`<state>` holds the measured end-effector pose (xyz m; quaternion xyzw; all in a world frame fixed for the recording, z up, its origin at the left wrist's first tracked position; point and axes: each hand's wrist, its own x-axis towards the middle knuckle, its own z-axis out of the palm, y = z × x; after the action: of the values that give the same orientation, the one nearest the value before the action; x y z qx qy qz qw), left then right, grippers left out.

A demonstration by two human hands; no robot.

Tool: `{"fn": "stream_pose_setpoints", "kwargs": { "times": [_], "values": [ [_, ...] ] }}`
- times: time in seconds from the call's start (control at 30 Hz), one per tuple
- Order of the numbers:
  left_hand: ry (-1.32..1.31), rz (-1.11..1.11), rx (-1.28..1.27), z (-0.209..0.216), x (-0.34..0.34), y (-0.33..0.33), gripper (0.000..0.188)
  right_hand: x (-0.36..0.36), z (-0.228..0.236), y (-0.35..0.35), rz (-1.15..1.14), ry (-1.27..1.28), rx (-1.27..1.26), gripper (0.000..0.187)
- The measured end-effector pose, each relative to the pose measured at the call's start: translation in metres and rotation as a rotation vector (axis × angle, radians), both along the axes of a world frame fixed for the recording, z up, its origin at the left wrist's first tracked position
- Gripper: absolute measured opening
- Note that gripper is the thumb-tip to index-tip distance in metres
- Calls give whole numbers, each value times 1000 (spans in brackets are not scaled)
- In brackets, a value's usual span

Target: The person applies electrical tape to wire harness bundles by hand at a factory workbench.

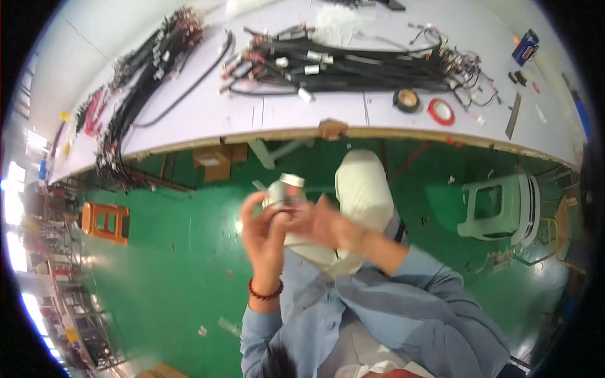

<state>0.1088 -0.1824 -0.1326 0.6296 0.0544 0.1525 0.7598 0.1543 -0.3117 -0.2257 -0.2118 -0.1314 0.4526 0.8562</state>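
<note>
Before the surface [246,113], my left fingers [276,232] pinch a blurred piece [292,181]; how my right fingers [310,223] close, I cannot tell

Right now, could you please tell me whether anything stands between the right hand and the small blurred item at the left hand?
Nothing visible does: the right hand is close beside the small blurred item at the left hand. Motion blur hides whether the right hand touches it.
</note>
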Motion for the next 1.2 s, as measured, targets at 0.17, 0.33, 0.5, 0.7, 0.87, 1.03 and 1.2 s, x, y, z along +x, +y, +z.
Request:
{"fn": "stream_pose_setpoints", "kwargs": {
  "times": [0.17, 0.33, 0.5, 0.7, 0.87, 1.03, 1.2],
  "values": [
    [-426, 344, -181, 40, -2, 122, 46, -24, 30, -4, 75, -861, -464, 42],
    [-150, 707, 96, -44, -98, 270, 43, 20, 75, -77, -104, -971, -757, 27],
    [1010, 253, 799, -138, -153, 248, 39, 18, 72, -95, -325, -1697, -1011, 22],
    [124, -393, 734, -76, -35, 27, 35, 5, 61, -75, -140, -1618, -968, 19],
    [373, -679, 462, -63, 3, -12, 33, 50, 113, -110, -709, -1887, -912, 15],
    [318, -603, 68, -33, 11, -22, 34, 112, 138, -169, -1097, -1719, -1646, 34],
    [344, -616, -27, -28, 13, -23, 40, 130, 111, -172, -1164, -1786, -1786, 20]
  ]
}}
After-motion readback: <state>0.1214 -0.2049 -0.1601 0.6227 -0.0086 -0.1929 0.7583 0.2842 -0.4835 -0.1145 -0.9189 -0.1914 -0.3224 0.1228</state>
